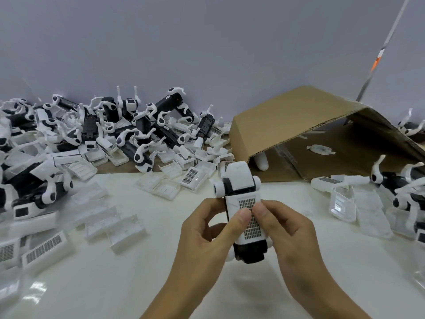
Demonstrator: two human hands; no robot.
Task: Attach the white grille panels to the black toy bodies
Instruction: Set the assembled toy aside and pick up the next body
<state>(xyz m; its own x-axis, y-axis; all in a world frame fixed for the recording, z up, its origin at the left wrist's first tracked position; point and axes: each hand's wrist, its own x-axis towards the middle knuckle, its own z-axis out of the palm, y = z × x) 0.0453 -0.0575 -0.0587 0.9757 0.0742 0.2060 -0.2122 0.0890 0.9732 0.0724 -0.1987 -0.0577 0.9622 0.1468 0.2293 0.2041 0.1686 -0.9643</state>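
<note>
no readable text, labels or numbers

A plain grey-lavender wall (207, 42) is filling the upper half — soft, even light is falling on it — while a glossy white tabletop (115, 284) is reflecting glare below.

This is a small assembly workshop, a toy production bench: a pale counter (119, 284) pushed against a bare grey wall (207, 42), a heap of identical black-and-white toy bodies (103, 125) stacked along it, loose white grille panels (43, 248) scattered about, and an opened cardboard box (287, 116) lying on its side.
</note>
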